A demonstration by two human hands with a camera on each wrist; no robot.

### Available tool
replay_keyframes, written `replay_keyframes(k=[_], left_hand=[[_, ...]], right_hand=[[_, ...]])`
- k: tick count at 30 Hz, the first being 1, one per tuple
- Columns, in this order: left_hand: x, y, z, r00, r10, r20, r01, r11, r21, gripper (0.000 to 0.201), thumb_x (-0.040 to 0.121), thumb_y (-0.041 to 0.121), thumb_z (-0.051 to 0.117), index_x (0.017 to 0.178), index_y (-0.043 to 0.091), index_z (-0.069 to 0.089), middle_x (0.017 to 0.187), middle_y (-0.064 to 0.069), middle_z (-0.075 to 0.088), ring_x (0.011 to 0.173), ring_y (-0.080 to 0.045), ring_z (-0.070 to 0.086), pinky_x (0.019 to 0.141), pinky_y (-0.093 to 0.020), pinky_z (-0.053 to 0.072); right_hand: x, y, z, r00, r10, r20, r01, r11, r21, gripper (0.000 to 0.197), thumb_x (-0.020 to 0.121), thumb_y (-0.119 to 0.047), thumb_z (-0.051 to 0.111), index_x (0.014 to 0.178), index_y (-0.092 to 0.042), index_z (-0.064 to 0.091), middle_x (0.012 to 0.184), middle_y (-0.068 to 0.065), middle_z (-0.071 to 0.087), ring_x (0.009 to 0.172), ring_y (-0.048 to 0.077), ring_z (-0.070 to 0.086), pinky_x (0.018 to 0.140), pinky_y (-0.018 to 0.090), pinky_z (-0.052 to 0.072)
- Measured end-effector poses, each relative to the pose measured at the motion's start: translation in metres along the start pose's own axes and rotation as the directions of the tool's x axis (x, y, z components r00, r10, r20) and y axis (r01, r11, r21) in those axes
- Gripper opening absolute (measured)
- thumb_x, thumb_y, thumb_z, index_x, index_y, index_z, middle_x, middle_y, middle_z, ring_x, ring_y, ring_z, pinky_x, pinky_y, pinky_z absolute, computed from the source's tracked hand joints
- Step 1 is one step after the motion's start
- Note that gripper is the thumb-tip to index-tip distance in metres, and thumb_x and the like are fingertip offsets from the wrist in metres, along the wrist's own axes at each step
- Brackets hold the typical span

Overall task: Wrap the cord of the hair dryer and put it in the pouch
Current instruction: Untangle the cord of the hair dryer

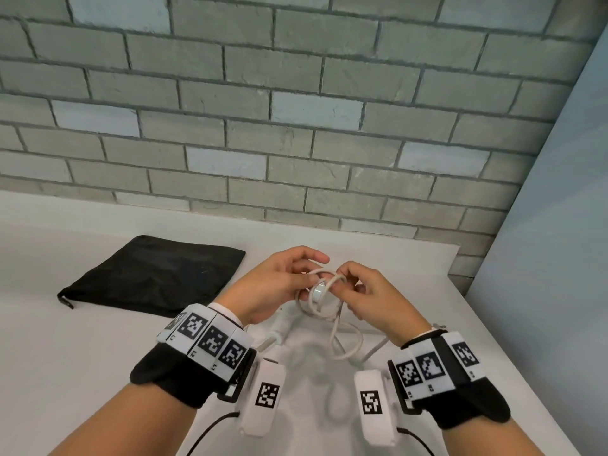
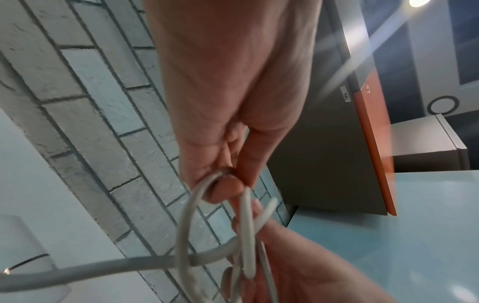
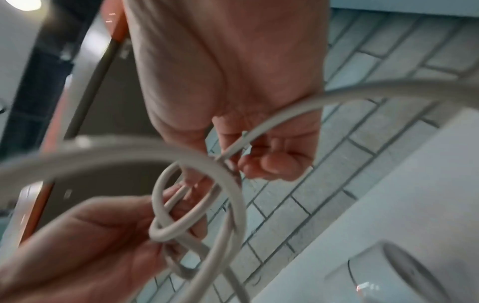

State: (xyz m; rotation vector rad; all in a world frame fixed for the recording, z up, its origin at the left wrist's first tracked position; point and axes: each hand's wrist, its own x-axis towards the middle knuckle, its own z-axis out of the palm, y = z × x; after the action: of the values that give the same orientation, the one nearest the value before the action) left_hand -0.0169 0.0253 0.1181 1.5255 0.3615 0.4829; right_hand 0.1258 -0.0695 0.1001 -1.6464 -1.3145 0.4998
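Several loops of the pale cord are held above the white table, pinched at the top between thumb and fingers of the left hand and gripped from the other side by the curled fingers of the right hand. Below the grip, slack cord hangs and trails to the white hair dryer lying on the table beneath the hands. The black pouch lies flat, well left of the grip. No readable writing is seen on these things.
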Motion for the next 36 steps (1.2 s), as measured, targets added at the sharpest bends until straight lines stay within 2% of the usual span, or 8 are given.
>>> replay_keyframes(k=[6,11,17,20,24,27,32,36], left_hand=[[0.000,0.000,0.000,0.997,-0.051,0.055,0.054,0.997,-0.046,0.020,0.091,0.005,0.047,0.107,0.012,0.056,0.080,-0.005,0.063,0.066,-0.012,0.061,0.059,-0.020,0.053],[-0.003,-0.005,0.005,0.982,-0.075,0.173,0.103,0.982,-0.158,0.029,0.094,0.011,0.042,0.120,0.018,0.054,0.072,0.000,0.064,0.057,-0.011,0.060,0.057,-0.023,0.055],[0.003,-0.005,0.010,0.999,0.001,-0.050,-0.011,0.981,-0.196,0.017,0.091,0.006,0.048,0.104,0.007,0.058,0.075,-0.009,0.063,0.055,-0.010,0.064,0.056,-0.022,0.057],[0.004,-0.007,0.011,0.992,0.035,-0.123,-0.055,0.985,-0.164,0.012,0.088,0.003,0.053,0.098,0.004,0.060,0.071,-0.011,0.062,0.053,-0.010,0.065,0.052,-0.021,0.056],[0.006,-0.011,0.016,0.979,0.021,-0.204,-0.053,0.987,-0.153,0.009,0.087,0.006,0.057,0.094,0.005,0.062,0.072,-0.012,0.065,0.057,-0.010,0.068,0.055,-0.023,0.058],[0.009,-0.014,0.010,0.938,-0.020,-0.345,-0.024,0.992,-0.122,0.009,0.087,0.015,0.059,0.089,0.007,0.063,0.060,-0.008,0.061,0.041,-0.009,0.055,0.043,-0.021,0.048],[0.014,-0.025,-0.004,0.860,-0.044,-0.509,0.062,0.998,0.018,0.025,0.091,0.033,0.052,0.082,0.010,0.057,0.052,-0.003,0.049,0.031,-0.008,0.033,0.034,-0.018,0.029],[0.016,-0.029,-0.012,0.816,-0.008,-0.578,0.081,0.992,0.101,0.029,0.091,0.036,0.049,0.079,0.010,0.051,0.052,-0.003,0.041,0.035,-0.011,0.034,0.035,-0.019,0.030]], right_hand=[[-0.006,0.000,0.008,0.977,-0.088,-0.197,0.133,0.965,0.228,0.030,0.077,-0.010,0.069,0.089,-0.024,0.045,0.071,0.004,0.052,0.059,0.015,0.051,0.053,0.020,0.043],[-0.004,-0.006,0.007,0.888,-0.324,-0.328,0.279,0.944,-0.175,0.025,0.072,-0.008,0.072,0.070,-0.016,0.048,0.071,-0.005,0.047,0.065,0.004,0.043,0.060,0.011,0.035],[-0.013,-0.017,0.000,0.940,-0.312,-0.140,0.308,0.950,-0.050,0.015,0.084,-0.007,0.058,0.089,-0.021,0.055,0.072,-0.001,0.054,0.061,0.006,0.049,0.056,0.017,0.040],[-0.016,-0.014,0.000,0.937,-0.350,-0.009,0.332,0.894,-0.300,0.030,0.080,-0.022,0.066,0.107,-0.024,0.052,0.080,-0.013,0.048,0.071,0.001,0.050,0.063,0.010,0.039],[-0.016,-0.010,0.006,0.907,-0.415,-0.080,0.336,0.823,-0.459,0.040,0.083,-0.009,0.060,0.121,-0.019,0.053,0.085,-0.010,0.045,0.070,-0.003,0.044,0.069,0.007,0.034],[-0.019,-0.011,0.004,0.849,-0.495,-0.184,0.366,0.802,-0.472,0.027,0.081,-0.006,0.056,0.106,-0.011,0.065,0.079,-0.004,0.046,0.063,0.003,0.046,0.067,0.003,0.038],[-0.022,-0.017,-0.023,0.939,-0.243,-0.246,0.273,0.957,0.098,0.014,0.067,-0.003,0.049,0.066,-0.016,0.053,0.069,-0.007,0.057,0.078,0.024,0.062,0.072,0.033,0.045],[-0.034,-0.014,-0.049,0.988,-0.139,-0.072,0.152,0.744,0.651,0.024,0.061,-0.020,0.069,0.059,-0.013,0.045,0.051,-0.004,0.050,0.058,0.019,0.053,0.086,0.037,0.047]])
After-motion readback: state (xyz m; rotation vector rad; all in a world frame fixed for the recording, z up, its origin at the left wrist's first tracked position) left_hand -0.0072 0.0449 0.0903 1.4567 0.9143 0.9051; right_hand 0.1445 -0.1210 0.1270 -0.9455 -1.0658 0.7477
